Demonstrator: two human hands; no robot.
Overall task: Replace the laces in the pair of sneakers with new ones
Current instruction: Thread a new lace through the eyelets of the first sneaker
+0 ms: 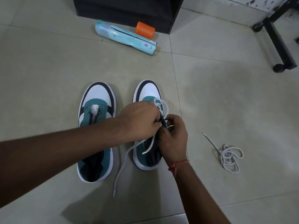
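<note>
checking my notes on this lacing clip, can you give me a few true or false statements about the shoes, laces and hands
1. Both hands work at the right shoe. True: the left hand and right hand meet over its eyelets, with a lace trailing from them.
2. The left shoe is fully laced. False: its eyelets are bare.
3. A spare lace lies bundled on the floor to the right of the shoes. True.
4. The spray can stands upright. False: it lies on its side.
5. The orange cap sits between the shoes. False: it is beyond them, by the can.
</note>
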